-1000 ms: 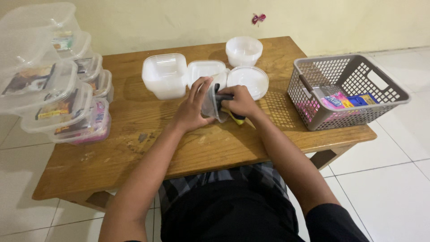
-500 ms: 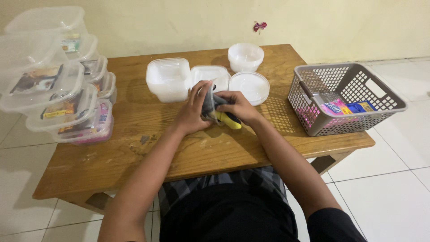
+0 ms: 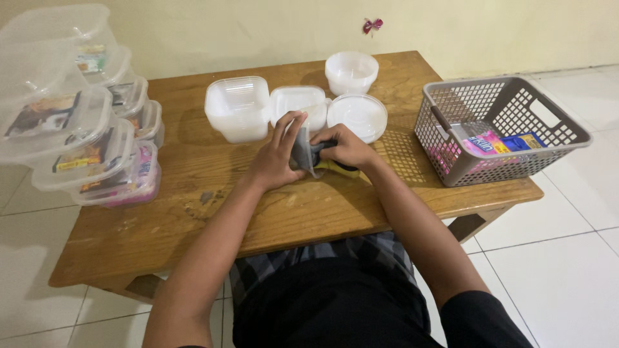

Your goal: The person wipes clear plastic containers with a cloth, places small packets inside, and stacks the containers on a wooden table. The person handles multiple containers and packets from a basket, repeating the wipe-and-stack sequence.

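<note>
Both hands are closed around one small clear tub [image 3: 302, 153]: the left hand [image 3: 276, 160] cups its side, the right hand [image 3: 347, 147] presses a black-and-yellow item [image 3: 336, 167] into it, just in front of the round lid [image 3: 356, 116] on the worktop [image 3: 193, 187].

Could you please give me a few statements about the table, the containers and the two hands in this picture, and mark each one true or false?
1. The grey plastic lattice basket stands on the wooden table at the person's right. True.
2. The basket is empty. False: colourful packets lie in it.
3. The left hand holds a small clear plastic container, tipped on its side. True.
4. The right hand rests flat on the table, holding nothing. False: it grips a dark and yellow object at the container's mouth.
5. A stack of filled clear lidded tubs stands at the table's left edge. True.
</note>
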